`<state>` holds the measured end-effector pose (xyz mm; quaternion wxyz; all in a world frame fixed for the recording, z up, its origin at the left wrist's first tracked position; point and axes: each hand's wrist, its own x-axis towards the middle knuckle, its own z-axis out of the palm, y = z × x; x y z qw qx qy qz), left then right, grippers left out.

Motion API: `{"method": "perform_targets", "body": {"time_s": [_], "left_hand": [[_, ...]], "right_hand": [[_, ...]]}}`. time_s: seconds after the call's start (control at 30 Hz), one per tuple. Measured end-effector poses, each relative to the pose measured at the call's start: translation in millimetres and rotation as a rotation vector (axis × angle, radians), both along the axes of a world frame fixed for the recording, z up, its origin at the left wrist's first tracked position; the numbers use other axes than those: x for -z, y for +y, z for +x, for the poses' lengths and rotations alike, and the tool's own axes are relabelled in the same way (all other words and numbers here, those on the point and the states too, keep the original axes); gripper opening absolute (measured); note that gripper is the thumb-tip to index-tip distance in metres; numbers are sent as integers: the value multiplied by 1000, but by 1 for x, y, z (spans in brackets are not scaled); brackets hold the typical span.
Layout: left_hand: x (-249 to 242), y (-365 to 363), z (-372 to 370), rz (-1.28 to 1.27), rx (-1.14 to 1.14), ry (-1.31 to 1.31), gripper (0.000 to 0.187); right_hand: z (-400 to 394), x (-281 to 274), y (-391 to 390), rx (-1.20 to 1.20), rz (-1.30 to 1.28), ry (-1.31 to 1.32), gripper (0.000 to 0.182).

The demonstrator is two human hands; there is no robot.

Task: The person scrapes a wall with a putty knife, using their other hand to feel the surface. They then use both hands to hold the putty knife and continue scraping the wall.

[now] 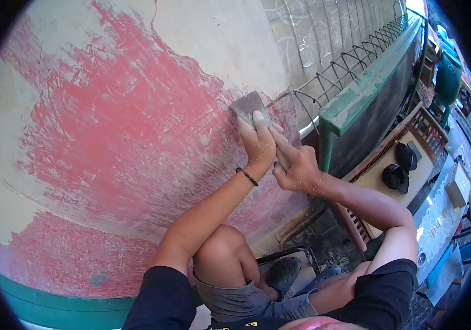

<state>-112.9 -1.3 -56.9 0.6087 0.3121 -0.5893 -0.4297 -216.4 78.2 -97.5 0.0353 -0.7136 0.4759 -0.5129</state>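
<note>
A wide, dusty scraper [250, 103] has its flat grey blade against the wall [120, 115], at the edge where red meets cream paint. My left hand [259, 144] is closed around the lower part of the blade, fingers pressing on it. Behind it, my right hand [299, 166] grips the handle, index finger stretched along it. White dust coats the fingers of both hands. A dark beaded bracelet [247, 176] circles my left wrist. Scratched red paint spreads left of the blade.
Right of the hands stand a green-framed dark board [356, 115] and a wire grille [351, 60]. Farther right, a wooden bench [370, 184] bears black objects [396, 177], beside a table with a floral cover [431, 234]. A green band [65, 302] runs along the wall's bottom.
</note>
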Motion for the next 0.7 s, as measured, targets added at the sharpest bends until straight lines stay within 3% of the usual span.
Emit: {"method": "perform_targets", "body": {"time_s": [0.2, 0.3, 0.47, 0.5, 0.57, 0.63, 0.67, 0.7], "left_hand": [[-84, -26, -19, -157, 10, 101, 28], [-97, -21, -21, -141, -28, 98, 28], [-43, -4, -11, -34, 33, 104, 36], [-4, -26, -1, -265, -221, -82, 37], [54, -56, 13, -361, -370, -243, 37], [55, -50, 18, -98, -160, -134, 36], [30, -41, 13, 24, -43, -50, 39], [8, -34, 8, 79, -71, -76, 45]], "right_hand": [[-11, -86, -21, 94, -116, 10, 80], [-10, -93, -24, 70, -177, -34, 77], [-13, -40, -16, 19, -61, 14, 83], [-10, -21, -13, 12, -4, 37, 86], [-10, 9, -7, 1, 66, 37, 90], [-12, 10, -7, -29, 64, 10, 91], [-14, 6, -11, -45, 47, -5, 91], [-18, -5, -13, -23, 41, 7, 88]]}}
